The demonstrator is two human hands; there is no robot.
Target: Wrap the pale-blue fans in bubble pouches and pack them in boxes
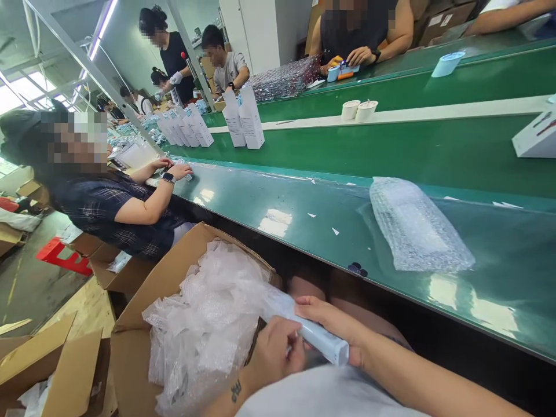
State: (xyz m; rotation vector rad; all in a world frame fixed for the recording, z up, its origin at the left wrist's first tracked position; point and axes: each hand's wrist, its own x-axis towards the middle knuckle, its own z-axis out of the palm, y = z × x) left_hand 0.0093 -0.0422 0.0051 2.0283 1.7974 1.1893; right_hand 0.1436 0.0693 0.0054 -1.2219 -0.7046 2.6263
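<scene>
Right hand (332,321) fingers grip pale-blue item (325,340) below bench (234,202) near edge; left hand (278,347) fingers curl, hold unclear; best kept steady.

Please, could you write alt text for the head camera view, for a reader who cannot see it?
The person's right hand holds a light-blue elongated item, the left hand at its side, beside an open cardboard box heaped with bubble wrap. Ahead, a bubble-wrapped package lies on a green worktable; a co-worker is at picture left.

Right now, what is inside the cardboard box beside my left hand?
The cardboard box holds a heap of translucent bubble-wrap pieces. The bottom and anything beneath them are covered.
</scene>
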